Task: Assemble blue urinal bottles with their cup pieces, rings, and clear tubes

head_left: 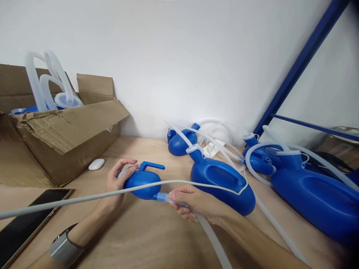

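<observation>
A small rounded blue plastic urinal bottle (141,183) with a bar-like handle is held a little above the table. My left hand (120,175) is closed round its left end, where a pale cap partly shows between the fingers. My right hand (193,201) grips a translucent corrugated hose (213,239) close to the bottle. The hose's clear end connector (162,197) meets the blue spout at the bottle's lower right. Whether it is fully seated I cannot tell. A pale cable (112,192) crosses in front of the bottle.
An open cardboard box (84,149) with hoses and blue bottles stands at the left. A phone (33,224) and a white earbud case (96,164) lie nearby. More blue bottles (221,186) with hoses crowd the right, around a white power strip (213,148). A blue metal frame (297,67) rises behind.
</observation>
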A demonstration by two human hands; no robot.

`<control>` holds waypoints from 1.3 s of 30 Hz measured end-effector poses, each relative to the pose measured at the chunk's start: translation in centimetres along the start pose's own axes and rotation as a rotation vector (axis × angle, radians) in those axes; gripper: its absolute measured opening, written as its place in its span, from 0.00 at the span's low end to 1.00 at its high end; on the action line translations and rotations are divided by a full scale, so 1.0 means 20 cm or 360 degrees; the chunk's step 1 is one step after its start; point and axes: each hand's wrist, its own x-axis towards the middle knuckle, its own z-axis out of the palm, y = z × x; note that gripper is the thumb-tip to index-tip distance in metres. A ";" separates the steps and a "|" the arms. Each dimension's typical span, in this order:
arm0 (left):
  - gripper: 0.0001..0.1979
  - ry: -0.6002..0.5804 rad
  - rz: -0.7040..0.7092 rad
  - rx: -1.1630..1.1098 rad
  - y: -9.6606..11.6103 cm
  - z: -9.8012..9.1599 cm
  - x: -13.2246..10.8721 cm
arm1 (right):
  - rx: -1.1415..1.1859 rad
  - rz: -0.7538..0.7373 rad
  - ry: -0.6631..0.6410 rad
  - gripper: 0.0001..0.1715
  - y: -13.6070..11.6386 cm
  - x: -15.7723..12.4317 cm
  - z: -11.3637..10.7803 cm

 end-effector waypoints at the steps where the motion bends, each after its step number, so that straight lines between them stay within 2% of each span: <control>1: 0.27 -0.0004 -0.0010 -0.0005 0.00 0.00 0.00 | -0.0012 -0.0006 -0.0050 0.17 0.00 0.00 0.00; 4: 0.27 0.0004 -0.0006 0.0012 0.01 -0.01 0.01 | -0.0033 -0.0007 -0.0128 0.17 -0.01 -0.01 0.00; 10: 0.27 -0.0011 0.0029 0.0068 0.02 -0.02 0.01 | -0.0088 0.0014 -0.0158 0.18 -0.02 -0.02 0.01; 19: 0.30 -0.0004 0.0039 0.0100 0.00 -0.03 0.02 | -0.0099 0.0026 -0.0015 0.15 -0.02 -0.01 0.02; 24: 0.27 0.0034 0.0104 0.0160 -0.01 -0.03 0.00 | -0.0193 0.0057 -0.0068 0.15 0.03 0.03 0.05; 30: 0.23 0.0121 0.0204 0.0244 -0.01 -0.02 -0.01 | -0.0295 -0.0090 0.0174 0.16 0.11 0.09 0.09; 34: 0.22 0.0150 0.0252 0.0312 -0.01 -0.02 -0.02 | -0.0239 0.0002 0.0256 0.17 0.09 0.09 0.10; 39: 0.24 0.0244 0.0330 0.0267 -0.01 -0.01 -0.05 | -0.0294 -0.0029 0.0299 0.17 0.05 0.06 0.09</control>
